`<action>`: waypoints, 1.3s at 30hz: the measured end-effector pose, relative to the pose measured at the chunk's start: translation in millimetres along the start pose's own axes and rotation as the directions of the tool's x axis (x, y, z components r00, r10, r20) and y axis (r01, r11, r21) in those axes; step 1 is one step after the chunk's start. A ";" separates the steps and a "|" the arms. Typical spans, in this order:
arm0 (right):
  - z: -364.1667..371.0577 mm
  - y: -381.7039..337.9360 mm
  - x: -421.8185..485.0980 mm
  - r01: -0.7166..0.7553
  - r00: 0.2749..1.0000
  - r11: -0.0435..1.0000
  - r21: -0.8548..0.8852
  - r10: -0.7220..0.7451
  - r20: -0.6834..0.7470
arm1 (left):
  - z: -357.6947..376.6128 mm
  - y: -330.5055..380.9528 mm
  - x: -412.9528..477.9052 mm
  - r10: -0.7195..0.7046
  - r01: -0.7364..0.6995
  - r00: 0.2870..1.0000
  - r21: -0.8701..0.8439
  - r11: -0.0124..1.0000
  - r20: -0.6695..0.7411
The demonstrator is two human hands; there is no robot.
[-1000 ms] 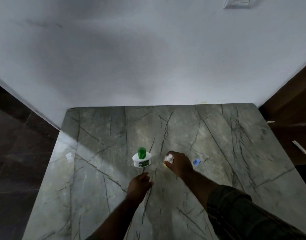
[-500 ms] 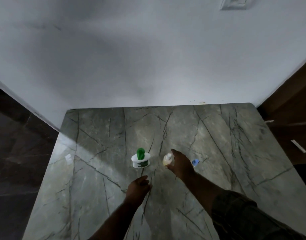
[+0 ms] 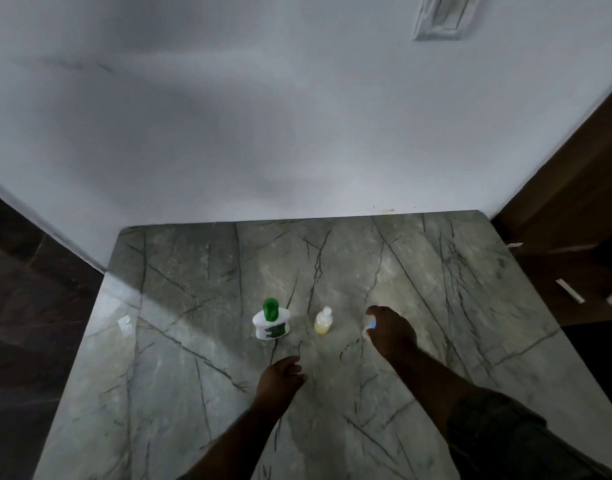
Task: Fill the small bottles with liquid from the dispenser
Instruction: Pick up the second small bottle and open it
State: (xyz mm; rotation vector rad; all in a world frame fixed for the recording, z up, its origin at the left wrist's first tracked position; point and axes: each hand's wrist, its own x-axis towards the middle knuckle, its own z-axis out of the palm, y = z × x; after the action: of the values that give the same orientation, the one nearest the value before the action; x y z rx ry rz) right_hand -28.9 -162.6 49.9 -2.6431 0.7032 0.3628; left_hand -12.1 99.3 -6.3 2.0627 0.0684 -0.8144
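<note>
The right hand [image 3: 391, 332] rests low on the desk [image 3: 180, 393] with its fingers bent over a small blue thing [image 3: 371, 324]. I cannot tell if it grips the thing or just touches it. Near that hand, to its left, a small bottle [image 3: 323, 321] with yellow liquid stands upright by itself. Farther left stands the dispenser [image 3: 271, 323], white with a green top. The left hand [image 3: 280, 377] sits just in front of the dispenser, fingers loosely curled, holding nothing.
</note>
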 end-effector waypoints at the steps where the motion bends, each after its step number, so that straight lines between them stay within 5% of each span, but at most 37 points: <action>1: 1.7 0.4 0.1 0.010 1.000 1.000 -0.025 -0.010 -0.010 | 1.2 -1.5 -0.1 -0.010 0.010 1.000 -0.007 1.000 0.011; 10: -5.4 -12.4 -13.6 0.022 0.999 0.996 -0.090 -0.025 -0.027 | 8.7 -6.7 -7.2 0.019 -0.018 0.999 -0.014 1.000 0.041; 21: -17.6 -77.8 -65.3 0.320 0.947 0.946 0.044 -0.321 0.022 | 7.6 31.7 -19.7 0.285 -0.307 0.948 0.169 0.937 0.142; 27: -7.6 -96.2 -71.1 0.240 0.970 0.966 -0.091 -0.235 0.064 | 3.3 24.9 -31.7 0.205 -0.199 0.970 -0.063 0.978 0.128; 30: -4.6 -106.4 -67.3 0.191 0.965 0.981 0.030 -0.193 0.175 | 0.4 21.6 -35.3 0.129 -0.112 0.972 -0.095 0.989 0.198; 39: -20.4 -105.1 -60.6 0.397 0.837 0.912 0.100 -0.404 0.370 | -1.4 16.8 -34.9 0.058 -0.037 0.964 -0.087 0.996 0.259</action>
State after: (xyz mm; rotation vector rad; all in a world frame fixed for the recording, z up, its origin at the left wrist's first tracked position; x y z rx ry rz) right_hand -22.2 -61.3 119.5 -2.5008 0.0200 0.7152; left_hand -33.0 98.9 26.3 1.8578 -0.0922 -1.0300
